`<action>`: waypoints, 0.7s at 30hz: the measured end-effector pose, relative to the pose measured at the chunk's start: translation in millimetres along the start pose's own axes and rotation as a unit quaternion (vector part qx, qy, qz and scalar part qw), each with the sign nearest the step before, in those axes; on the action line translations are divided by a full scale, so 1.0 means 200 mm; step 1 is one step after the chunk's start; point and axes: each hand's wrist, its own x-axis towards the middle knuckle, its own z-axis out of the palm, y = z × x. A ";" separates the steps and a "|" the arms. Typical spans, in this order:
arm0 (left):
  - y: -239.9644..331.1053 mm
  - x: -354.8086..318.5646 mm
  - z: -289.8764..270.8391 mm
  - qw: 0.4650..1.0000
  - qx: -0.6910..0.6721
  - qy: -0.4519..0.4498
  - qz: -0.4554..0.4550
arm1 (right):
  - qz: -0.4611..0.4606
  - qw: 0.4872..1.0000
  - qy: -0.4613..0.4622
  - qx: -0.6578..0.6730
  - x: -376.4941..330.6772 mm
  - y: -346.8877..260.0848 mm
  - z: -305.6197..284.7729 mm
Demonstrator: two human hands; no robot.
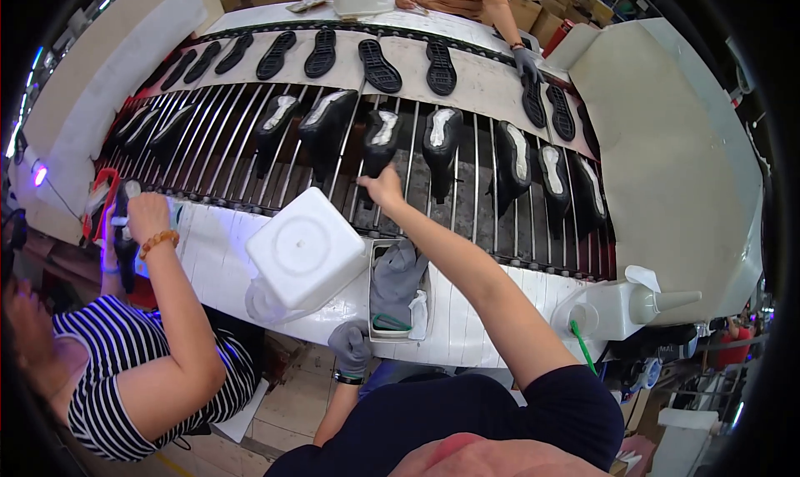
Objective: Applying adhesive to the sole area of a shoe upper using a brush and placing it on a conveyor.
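At centre, right hand [383, 189], bare, at the lower part of a black shoe [380, 154], sole upward, with a white strip [385, 129] along the underside. Fingers partly bent against the shoe; firm hold or mere contact impossible to tell. Shoe placed on a rack of metal rods [474, 194], among other black shoes [440, 131] in a row.

Below, left hand [350, 349], in a grey glove, near the front edge of the white desk [467, 310], fingers curled inward; contents, if any, hidden. Just to its right, an open white box [374, 310] with grey cloth [395, 274] inside; above, a white tub [304, 239]. Farther right on the desk, a green stick [581, 344] standing in a cup [584, 314], beside a white bottle [612, 306].

Beyond the rack, black soles [319, 54] in a line on a pale strip [487, 81], one touched by a co-worker's gloved hand [524, 60]. At left, a second co-worker in a striped top [117, 344], with a black shoe at the fingers.
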 end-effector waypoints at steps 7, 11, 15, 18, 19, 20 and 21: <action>0.01 0.01 0.01 1.000 0.004 -0.002 -0.008 | -0.080 0.976 -0.199 0.031 0.01 0.04 -0.18; -0.06 -0.07 0.02 0.998 -0.015 0.038 -0.057 | -0.264 0.963 0.011 -0.053 -0.24 -0.24 -0.74; -0.03 -0.06 0.02 0.998 0.009 0.026 -0.051 | -0.185 0.879 0.343 -0.275 0.03 0.10 -1.26; -0.01 -0.01 0.04 0.999 0.028 -0.003 -0.022 | 0.062 0.957 0.265 -0.099 0.21 0.62 -1.49; -0.01 -0.03 0.03 0.999 0.033 0.003 -0.032 | 0.116 0.943 0.277 -0.141 0.19 0.58 -1.45; -0.01 -0.05 0.03 0.998 0.037 0.008 -0.041 | 0.162 0.944 0.253 -0.139 0.23 0.57 -1.43; -0.02 -0.05 0.05 0.998 0.041 0.049 -0.005 | 0.181 0.939 0.253 -0.145 0.25 0.54 -1.44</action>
